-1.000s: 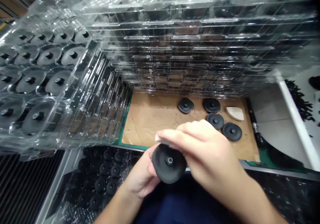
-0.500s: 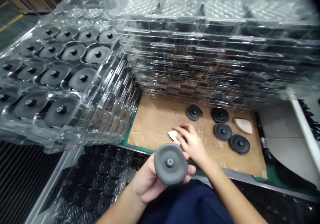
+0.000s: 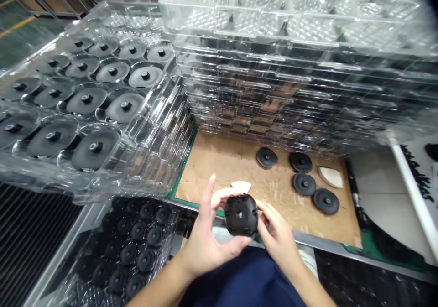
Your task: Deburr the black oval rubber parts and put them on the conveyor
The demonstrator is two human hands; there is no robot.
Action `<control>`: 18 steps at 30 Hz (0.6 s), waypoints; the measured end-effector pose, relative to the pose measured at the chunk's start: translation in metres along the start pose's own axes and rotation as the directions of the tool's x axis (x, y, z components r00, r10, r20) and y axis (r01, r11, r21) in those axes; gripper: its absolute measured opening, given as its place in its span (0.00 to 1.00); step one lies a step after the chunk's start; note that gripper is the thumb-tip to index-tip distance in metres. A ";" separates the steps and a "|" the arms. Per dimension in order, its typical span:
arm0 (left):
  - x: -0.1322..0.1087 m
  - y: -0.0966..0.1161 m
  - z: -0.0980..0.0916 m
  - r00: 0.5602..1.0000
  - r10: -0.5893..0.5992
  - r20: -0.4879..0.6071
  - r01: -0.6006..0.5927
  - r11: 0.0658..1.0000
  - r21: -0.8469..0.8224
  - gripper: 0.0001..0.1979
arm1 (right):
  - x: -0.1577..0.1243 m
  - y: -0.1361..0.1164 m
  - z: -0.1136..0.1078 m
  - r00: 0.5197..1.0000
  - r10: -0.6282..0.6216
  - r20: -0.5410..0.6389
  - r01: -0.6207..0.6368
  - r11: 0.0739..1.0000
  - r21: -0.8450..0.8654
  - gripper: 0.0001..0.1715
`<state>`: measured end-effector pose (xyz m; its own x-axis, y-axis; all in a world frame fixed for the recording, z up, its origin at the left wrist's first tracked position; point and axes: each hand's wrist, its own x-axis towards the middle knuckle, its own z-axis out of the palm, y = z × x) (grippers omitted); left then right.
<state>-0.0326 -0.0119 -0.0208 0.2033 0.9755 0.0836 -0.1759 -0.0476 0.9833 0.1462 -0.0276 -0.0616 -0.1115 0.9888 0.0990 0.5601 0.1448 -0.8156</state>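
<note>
Both hands hold one round black rubber disc (image 3: 241,214) in front of me, just above the bench's front edge. My left hand (image 3: 208,238) grips its left rim with thumb and fingers, the index finger raised. My right hand (image 3: 278,234) pinches its right rim. The disc's face with a small centre hole is turned toward me. A small white wedge-shaped pad (image 3: 241,187) lies on the cardboard sheet (image 3: 212,165) just behind the disc, free of both hands.
Several black discs (image 3: 304,184) and a second white pad (image 3: 331,177) lie on the cardboard at right. Stacks of clear plastic trays (image 3: 301,70) tower behind; a tray of discs (image 3: 85,101) sits at left. Another tray of discs (image 3: 133,247) is below left.
My right hand left the white pad on the cardboard and came back to the disc. The disc was flipped over, so its hollow side now faces me. The view shifted slightly.
</note>
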 end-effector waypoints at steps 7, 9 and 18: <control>0.001 0.006 -0.001 0.938 0.306 0.163 -0.346 0.791 0.505 0.54 | -0.001 -0.017 -0.028 0.965 -0.261 -0.032 0.257 0.961 -0.106 0.30; 0.000 0.010 0.001 0.939 0.298 0.168 -0.342 0.796 0.499 0.55 | 0.003 -0.021 -0.036 0.930 -0.367 -0.014 0.361 0.920 -0.156 0.29; -0.005 0.018 0.000 0.888 -0.458 0.046 0.445 0.879 0.173 0.19 | -0.003 -0.020 -0.024 0.973 -0.223 0.054 0.227 0.970 -0.086 0.30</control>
<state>-0.0366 -0.0176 -0.0031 0.3056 0.8778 -0.3688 0.1029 0.3547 0.9293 0.1548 -0.0322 -0.0324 -0.2775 0.9283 0.2475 0.5889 0.3680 -0.7196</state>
